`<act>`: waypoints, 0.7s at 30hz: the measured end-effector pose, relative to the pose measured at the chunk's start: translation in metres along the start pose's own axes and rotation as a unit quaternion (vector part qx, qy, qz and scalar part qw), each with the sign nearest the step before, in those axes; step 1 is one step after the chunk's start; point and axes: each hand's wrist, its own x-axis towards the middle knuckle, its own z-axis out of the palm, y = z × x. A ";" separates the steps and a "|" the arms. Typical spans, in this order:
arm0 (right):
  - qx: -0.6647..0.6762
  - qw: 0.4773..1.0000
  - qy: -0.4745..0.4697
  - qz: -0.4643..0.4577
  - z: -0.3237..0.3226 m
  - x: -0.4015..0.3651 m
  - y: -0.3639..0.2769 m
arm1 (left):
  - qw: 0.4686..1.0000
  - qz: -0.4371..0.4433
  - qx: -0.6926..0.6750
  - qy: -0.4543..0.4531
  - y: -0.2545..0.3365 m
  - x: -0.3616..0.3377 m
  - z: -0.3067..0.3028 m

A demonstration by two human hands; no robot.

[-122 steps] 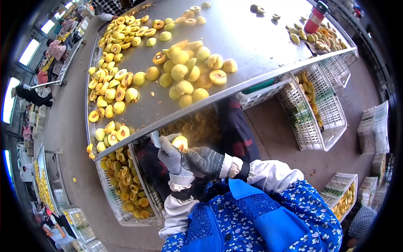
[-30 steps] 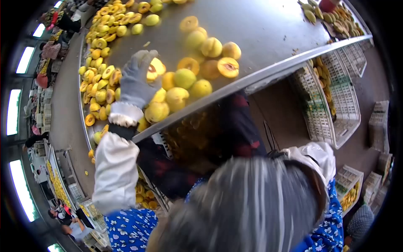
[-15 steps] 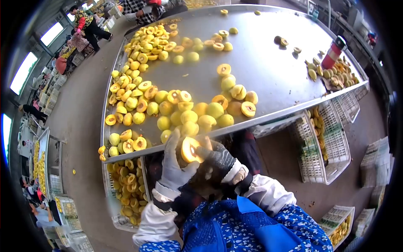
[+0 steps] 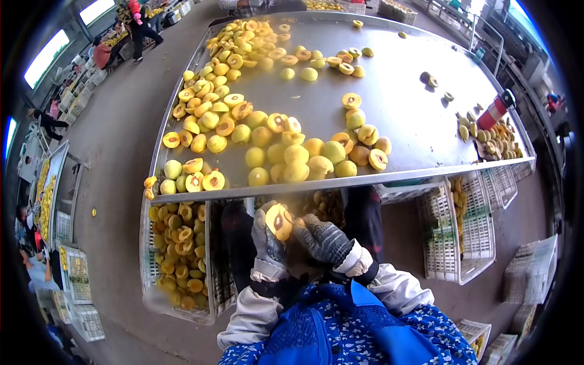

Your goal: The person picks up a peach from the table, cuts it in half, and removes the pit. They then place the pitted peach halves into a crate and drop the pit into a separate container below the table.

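Observation:
My left hand (image 4: 265, 238), in a grey glove, is closed around a halved yellow peach (image 4: 279, 220). Its cut face with the brown centre is turned up, just below the table's front edge. Close on its right, my right hand (image 4: 323, 239), in a darker grey glove, has its fingers curled together. A small orange-brown patch shows at its fingertips, too blurred to name. Ahead of both hands, more whole-looking and halved peaches (image 4: 296, 163) lie on the metal table (image 4: 413, 121).
A heap of halved peaches (image 4: 237, 48) runs along the table's left side. At the right stand a red bottle (image 4: 494, 111) and darker fruit pieces (image 4: 500, 141). Below the table are a full crate (image 4: 180, 255) on the left and a white crate (image 4: 443, 243) on the right.
The view has shifted, so the table sits higher and further right. Both hands are now lower, clear of the table edge, with the peach half still in my left hand.

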 end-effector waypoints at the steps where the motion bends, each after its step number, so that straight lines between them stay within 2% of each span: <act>1: -0.006 1.000 -0.022 -0.007 0.002 -0.004 0.003 | 1.000 0.004 0.005 -0.005 0.000 -0.002 0.000; 2: 0.011 1.000 -0.023 0.012 -0.003 -0.004 -0.011 | 1.000 0.022 0.021 -0.002 -0.001 -0.005 0.002; 5: -0.017 0.999 -0.037 -0.036 0.007 -0.008 0.005 | 0.996 0.065 0.068 0.004 -0.002 -0.010 0.010; 8: -0.091 0.984 -0.043 -0.149 0.004 -0.010 0.008 | 0.991 0.087 0.102 0.011 -0.004 -0.013 0.014; 11: -0.064 0.981 -0.016 -0.183 0.001 -0.012 0.003 | 0.984 0.125 0.129 0.022 -0.007 -0.014 0.017; 14: 0.002 0.993 -0.044 -0.112 0.005 -0.013 0.003 | 0.974 0.161 0.158 0.035 -0.013 -0.012 0.016; 17: 0.009 0.993 -0.063 -0.097 0.006 -0.013 0.003 | 0.970 0.173 0.162 0.059 -0.017 -0.011 0.016; 21: 0.125 0.988 -0.081 0.039 0.007 -0.014 0.000 | 0.964 0.169 0.184 0.085 -0.015 -0.014 0.021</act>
